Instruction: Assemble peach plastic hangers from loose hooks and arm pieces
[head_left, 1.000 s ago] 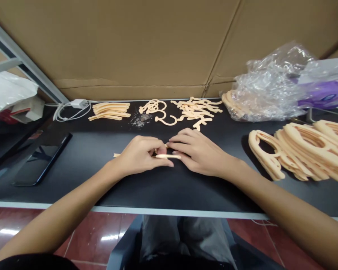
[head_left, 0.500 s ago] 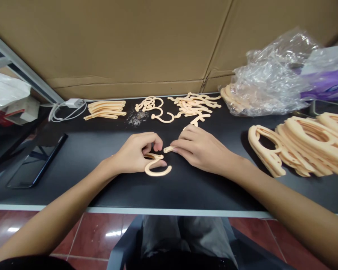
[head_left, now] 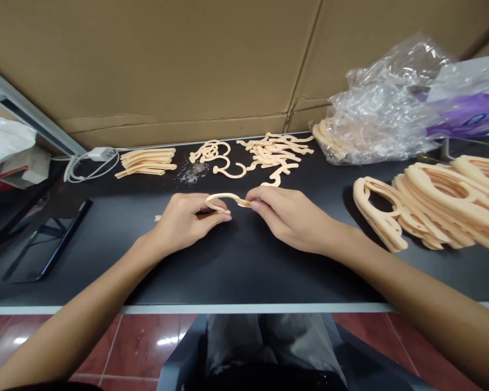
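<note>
My left hand (head_left: 183, 220) is closed, thumb and fingers pinching a beige plastic hanger hook (head_left: 223, 195). A beige strip, perhaps a hanger arm (head_left: 158, 218), lies across the same grip, its end poking out at the left; the palm hides most of it. Across from it, my right hand (head_left: 295, 217) pinches a beige hanger arm piece (head_left: 245, 203), with only its grooved tip showing. That tip is right by the free end of the hook; whether they touch I cannot tell. Both hands are just above the black tabletop (head_left: 236, 271).
Behind my hands lie a row of beige strips (head_left: 146, 163), several loose hooks (head_left: 230, 171) and a heap of curved pieces (head_left: 275, 149). Stacked looped hanger parts (head_left: 432, 190) and a clear plastic bag (head_left: 391, 108) are at right. A phone (head_left: 51, 244) and white cable (head_left: 92, 168) are left.
The hook has turned from opening upward below the left fingers to arching upward between my hands. My left hand has rolled, and the right hand's piece has come beside the hook's end.
</note>
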